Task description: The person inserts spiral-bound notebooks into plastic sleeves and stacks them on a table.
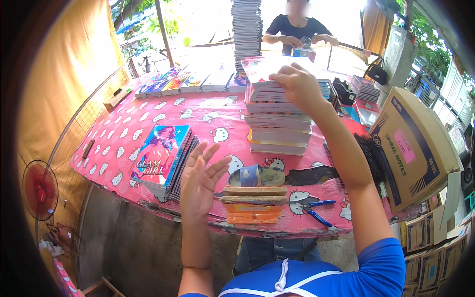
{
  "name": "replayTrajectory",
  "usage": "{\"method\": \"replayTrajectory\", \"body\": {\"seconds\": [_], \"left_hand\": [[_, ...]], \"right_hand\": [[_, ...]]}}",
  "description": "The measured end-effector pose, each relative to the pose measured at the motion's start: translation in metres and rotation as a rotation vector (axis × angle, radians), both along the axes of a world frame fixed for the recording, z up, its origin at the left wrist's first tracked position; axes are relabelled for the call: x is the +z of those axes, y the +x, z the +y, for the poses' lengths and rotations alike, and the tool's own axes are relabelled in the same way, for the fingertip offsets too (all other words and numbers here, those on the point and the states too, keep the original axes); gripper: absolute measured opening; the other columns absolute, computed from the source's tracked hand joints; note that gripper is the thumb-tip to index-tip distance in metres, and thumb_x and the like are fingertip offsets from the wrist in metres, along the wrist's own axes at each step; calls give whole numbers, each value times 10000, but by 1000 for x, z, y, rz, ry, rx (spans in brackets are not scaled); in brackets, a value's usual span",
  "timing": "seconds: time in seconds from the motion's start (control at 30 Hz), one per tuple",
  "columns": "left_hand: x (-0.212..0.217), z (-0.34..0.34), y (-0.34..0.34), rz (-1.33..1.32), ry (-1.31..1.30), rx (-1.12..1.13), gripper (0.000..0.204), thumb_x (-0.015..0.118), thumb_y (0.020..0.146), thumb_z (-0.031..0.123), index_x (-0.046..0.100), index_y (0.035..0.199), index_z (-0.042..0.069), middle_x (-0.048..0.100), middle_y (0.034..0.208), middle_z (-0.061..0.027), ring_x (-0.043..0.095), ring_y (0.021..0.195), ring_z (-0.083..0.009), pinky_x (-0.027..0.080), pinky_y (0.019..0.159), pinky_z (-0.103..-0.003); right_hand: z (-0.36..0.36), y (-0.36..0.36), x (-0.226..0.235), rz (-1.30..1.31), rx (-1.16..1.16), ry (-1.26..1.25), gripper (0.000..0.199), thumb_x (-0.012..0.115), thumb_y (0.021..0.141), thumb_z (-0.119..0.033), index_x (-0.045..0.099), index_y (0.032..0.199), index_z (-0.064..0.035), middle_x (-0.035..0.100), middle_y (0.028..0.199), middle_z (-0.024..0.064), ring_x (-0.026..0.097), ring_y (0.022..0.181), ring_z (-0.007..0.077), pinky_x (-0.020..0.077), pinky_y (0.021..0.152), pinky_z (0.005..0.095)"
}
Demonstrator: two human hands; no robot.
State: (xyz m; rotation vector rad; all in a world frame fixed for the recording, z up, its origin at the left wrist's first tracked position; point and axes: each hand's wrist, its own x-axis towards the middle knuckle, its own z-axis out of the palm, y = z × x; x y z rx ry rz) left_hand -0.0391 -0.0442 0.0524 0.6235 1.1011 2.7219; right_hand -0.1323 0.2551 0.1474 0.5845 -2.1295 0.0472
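My right hand (296,85) is resting, fingers curled, on the tall stack of spiral notebooks (278,116); my left hand (200,182) is hovering open, holding nothing. A brown cardboard box with a pink label (414,143) is sitting at the pink table's (163,116) right end, its lower corner cut off.

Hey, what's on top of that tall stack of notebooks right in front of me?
Your right hand rests on the top of the stack of notebooks, fingers over its far edge. The top cover beneath the hand is mostly hidden.

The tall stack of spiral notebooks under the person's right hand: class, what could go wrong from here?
1. The tall stack of spiral notebooks sits unevenly layered; pressure from the right hand may topple it.
2. The blue-handled pliers lie near the edge of the pink patterned tablecloth and might be knocked off.
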Motion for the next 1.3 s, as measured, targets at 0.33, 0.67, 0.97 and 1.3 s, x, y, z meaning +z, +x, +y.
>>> {"method": "replayTrajectory", "body": {"seconds": [0.33, 0.67, 0.97, 1.3], "left_hand": [[-25, 45, -7, -164, -78, -153, 542, 391, 992, 410, 336, 1387, 44, 445, 1372, -214, 555, 1139, -397, 472, 959, -474], [-11, 39, 6, -257, 34, -153, 310, 531, 901, -2, 476, 1200, -57, 626, 1060, -168, 671, 903, -238, 578, 760, -360], [-25, 26, 19, -179, 14, -27, 400, 539, 889, -65, 436, 1275, -38, 595, 1170, -160, 616, 1042, -254, 514, 891, -419], [-15, 21, 27, -104, 28, -32, 436, 538, 903, -22, 395, 1314, -53, 550, 1239, -187, 590, 1097, -285, 496, 922, -447]], "right_hand": [[-35, 100, -24, 171, 293, 11, 330, 629, 695, -57, 681, 1020, -82, 618, 894, 13, 561, 759, 190, 472, 682, 342], [-55, 158, -73, 22, 473, 108, 381, 661, 682, -93, 667, 1058, -28, 603, 928, 22, 565, 775, 160, 466, 682, 322], [-24, 189, -83, -121, 260, -327, 457, 781, 709, -282, 661, 1094, -65, 583, 1210, 119, 583, 1041, 255, 460, 850, 374], [-4, 194, -144, -680, 427, -1166, 646, 749, 806, -174, 433, 1342, -1, 609, 1105, 89, 581, 1010, 163, 473, 827, 310]]}}
